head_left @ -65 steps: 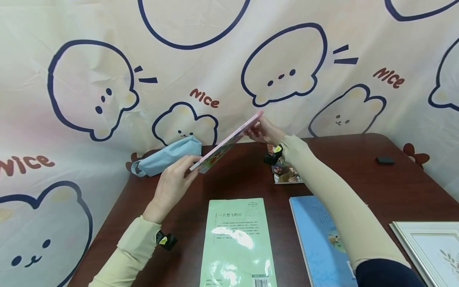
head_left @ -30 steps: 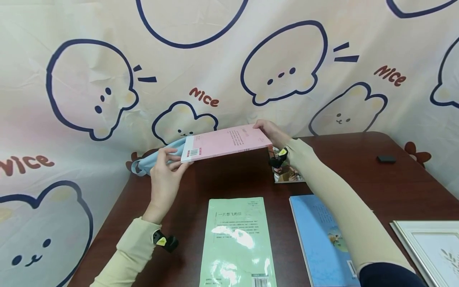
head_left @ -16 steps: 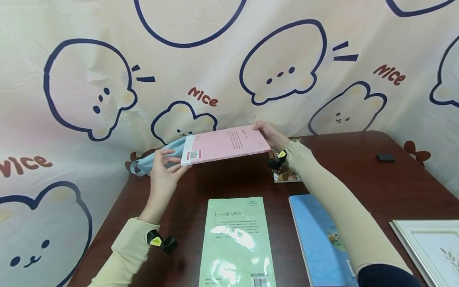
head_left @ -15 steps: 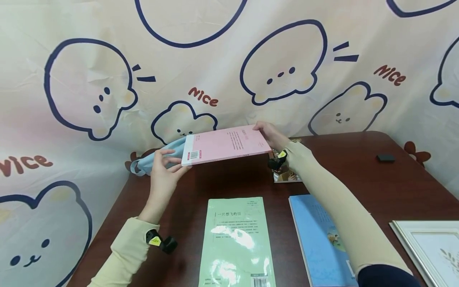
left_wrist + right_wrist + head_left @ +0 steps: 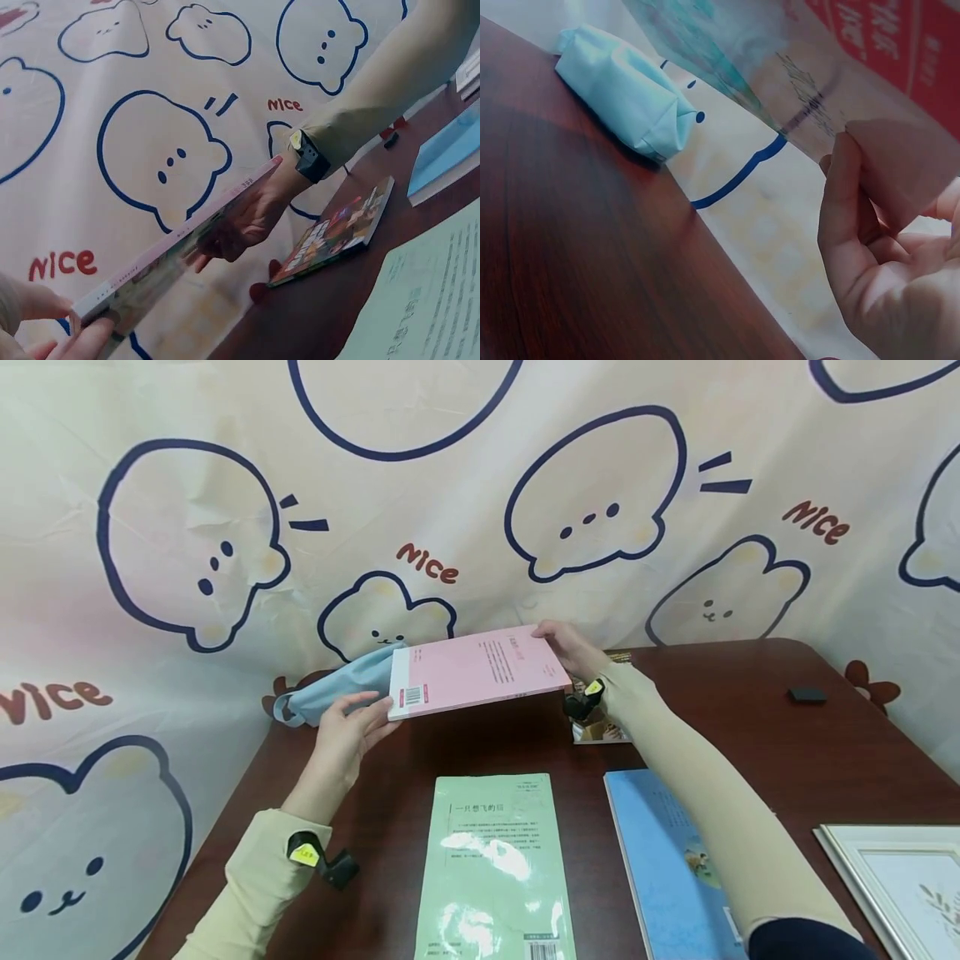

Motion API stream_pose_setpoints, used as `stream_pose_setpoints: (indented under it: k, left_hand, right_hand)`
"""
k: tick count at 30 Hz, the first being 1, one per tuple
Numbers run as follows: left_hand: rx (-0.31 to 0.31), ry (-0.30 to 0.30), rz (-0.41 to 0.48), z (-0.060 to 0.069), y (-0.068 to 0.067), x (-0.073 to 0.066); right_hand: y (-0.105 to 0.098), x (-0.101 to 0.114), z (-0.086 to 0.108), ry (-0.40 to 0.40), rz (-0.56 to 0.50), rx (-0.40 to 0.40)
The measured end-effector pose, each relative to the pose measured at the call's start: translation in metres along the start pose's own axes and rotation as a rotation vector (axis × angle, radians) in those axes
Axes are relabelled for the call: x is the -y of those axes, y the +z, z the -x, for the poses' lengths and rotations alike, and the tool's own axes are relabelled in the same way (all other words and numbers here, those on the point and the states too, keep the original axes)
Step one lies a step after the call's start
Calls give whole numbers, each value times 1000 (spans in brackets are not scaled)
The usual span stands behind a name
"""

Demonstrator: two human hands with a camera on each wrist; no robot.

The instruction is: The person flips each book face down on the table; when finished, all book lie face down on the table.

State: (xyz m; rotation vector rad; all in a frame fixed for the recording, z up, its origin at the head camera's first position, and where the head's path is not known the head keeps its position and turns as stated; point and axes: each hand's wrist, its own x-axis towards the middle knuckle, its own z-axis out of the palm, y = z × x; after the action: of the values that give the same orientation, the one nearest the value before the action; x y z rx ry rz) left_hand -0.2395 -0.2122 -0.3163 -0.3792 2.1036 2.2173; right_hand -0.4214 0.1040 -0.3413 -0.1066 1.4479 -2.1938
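Observation:
A thin pink book (image 5: pixel 480 668) is held above the table, its back cover with a white strip and barcode tilted towards me in the head view. My left hand (image 5: pixel 343 747) pinches its near left corner; thumb and fingers lie on both sides of it in the left wrist view. At the other end, my right hand (image 5: pixel 570 650) grips the book's right edge. From the right wrist camera, the book's colourful front cover (image 5: pixel 802 67) shows above the bent fingers of that hand. Below lies a green book (image 5: pixel 495 860).
A light blue pencil case (image 5: pixel 341 689) lies at the back left, partly behind the pink book. A blue book (image 5: pixel 660 868) and a white picture frame (image 5: pixel 892 835) lie to the right. An illustrated book (image 5: pixel 341 236) sits under my right wrist. A small black object (image 5: pixel 806 695) rests further right.
The pink book has turned from edge-on to show its back cover, then dropped slightly, its left end coming nearer. My left hand has shifted its fingers at the corner; both hands keep hold.

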Motion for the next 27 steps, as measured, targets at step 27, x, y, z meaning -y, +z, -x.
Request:
stream_pose_setpoints:
  k: [27]
  left_hand:
    - [317,-164,189,2,-11,10]
  right_hand:
    - [-2,-5,-1,84,284,60]
